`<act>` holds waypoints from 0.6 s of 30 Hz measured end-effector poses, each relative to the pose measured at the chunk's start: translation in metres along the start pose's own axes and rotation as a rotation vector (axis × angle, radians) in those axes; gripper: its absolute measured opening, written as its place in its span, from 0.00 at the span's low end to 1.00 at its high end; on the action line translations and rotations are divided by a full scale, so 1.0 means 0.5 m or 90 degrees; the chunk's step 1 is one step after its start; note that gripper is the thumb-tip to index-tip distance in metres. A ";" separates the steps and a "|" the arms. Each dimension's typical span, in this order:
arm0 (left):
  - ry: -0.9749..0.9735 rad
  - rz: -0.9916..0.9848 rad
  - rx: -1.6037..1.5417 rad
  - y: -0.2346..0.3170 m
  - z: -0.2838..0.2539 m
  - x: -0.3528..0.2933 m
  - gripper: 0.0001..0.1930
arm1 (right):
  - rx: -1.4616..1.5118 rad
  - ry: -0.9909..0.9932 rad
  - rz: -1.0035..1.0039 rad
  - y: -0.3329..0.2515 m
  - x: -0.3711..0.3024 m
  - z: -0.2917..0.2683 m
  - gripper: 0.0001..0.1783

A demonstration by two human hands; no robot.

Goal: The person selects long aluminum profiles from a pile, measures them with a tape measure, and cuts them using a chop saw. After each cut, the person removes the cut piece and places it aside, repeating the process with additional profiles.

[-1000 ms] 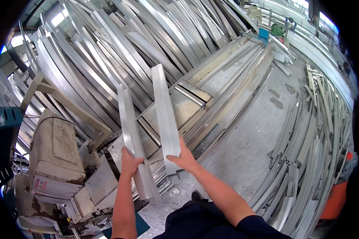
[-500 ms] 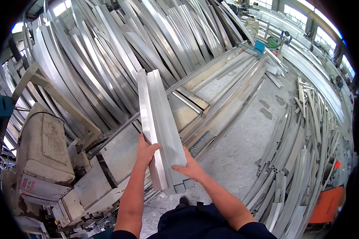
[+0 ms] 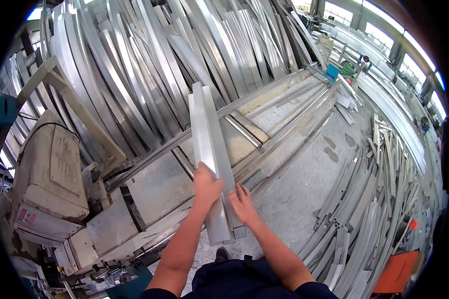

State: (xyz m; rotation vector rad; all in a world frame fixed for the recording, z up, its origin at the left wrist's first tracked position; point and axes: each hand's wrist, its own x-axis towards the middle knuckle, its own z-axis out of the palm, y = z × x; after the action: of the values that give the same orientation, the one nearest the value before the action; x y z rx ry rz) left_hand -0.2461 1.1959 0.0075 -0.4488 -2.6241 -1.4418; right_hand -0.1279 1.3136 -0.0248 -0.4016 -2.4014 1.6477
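Left grip wraps paired metal profiles, long axis just shy of 12 o'clock, above a roller frame; right grip, loosely half-curled, flanks their 4 o'clock edge, closer to the near end.

You have two hands and at least two bars at centre, two rollers, one orange panel lower right.
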 end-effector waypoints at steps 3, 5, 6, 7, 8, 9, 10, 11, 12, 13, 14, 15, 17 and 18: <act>0.056 -0.024 0.136 0.063 0.035 -0.018 0.29 | 0.104 -0.014 -0.020 -0.019 0.003 -0.014 0.42; 0.100 0.027 0.130 0.021 0.035 -0.018 0.32 | 0.047 -0.065 -0.032 -0.048 0.001 -0.024 0.46; 0.143 0.066 0.121 -0.008 0.015 -0.024 0.32 | 0.019 -0.089 -0.039 -0.063 -0.007 -0.032 0.49; 0.182 0.109 0.110 -0.033 -0.001 -0.030 0.31 | -0.017 -0.091 -0.040 -0.069 -0.011 -0.034 0.50; 0.143 0.042 0.053 -0.039 -0.021 -0.052 0.30 | -0.052 -0.085 -0.039 -0.072 -0.012 -0.037 0.52; 0.103 -0.025 -0.004 -0.035 -0.044 -0.087 0.29 | -0.087 -0.080 -0.038 -0.073 -0.012 -0.041 0.53; 0.057 -0.090 -0.007 -0.030 -0.062 -0.126 0.30 | -0.085 -0.062 -0.057 -0.064 -0.008 -0.037 0.52; 0.008 -0.156 -0.008 -0.031 -0.072 -0.162 0.30 | -0.083 -0.043 -0.073 -0.042 -0.006 -0.028 0.51; -0.006 -0.182 -0.058 -0.032 -0.071 -0.194 0.31 | -0.078 -0.032 -0.090 -0.031 -0.007 -0.016 0.51; -0.020 -0.207 -0.111 -0.029 -0.058 -0.220 0.33 | -0.084 -0.023 -0.097 -0.034 -0.006 -0.010 0.48; -0.034 -0.232 -0.164 -0.026 -0.049 -0.235 0.34 | -0.091 -0.013 -0.103 -0.040 -0.002 -0.005 0.46; -0.028 -0.248 -0.233 -0.033 -0.041 -0.239 0.35 | -0.099 -0.007 -0.114 -0.050 0.002 -0.001 0.44; -0.015 -0.276 -0.371 -0.059 -0.027 -0.239 0.38 | -0.038 -0.055 -0.126 -0.064 0.006 -0.004 0.40; -0.033 -0.267 -0.358 -0.048 -0.032 -0.236 0.38 | -0.013 -0.074 -0.131 -0.069 0.011 -0.016 0.37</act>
State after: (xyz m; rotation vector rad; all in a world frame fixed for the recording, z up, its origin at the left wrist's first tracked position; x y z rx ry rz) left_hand -0.1421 1.1462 -0.0314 0.0369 -2.4081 -2.3367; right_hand -0.1343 1.3106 0.0101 -0.0597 -2.4493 1.5966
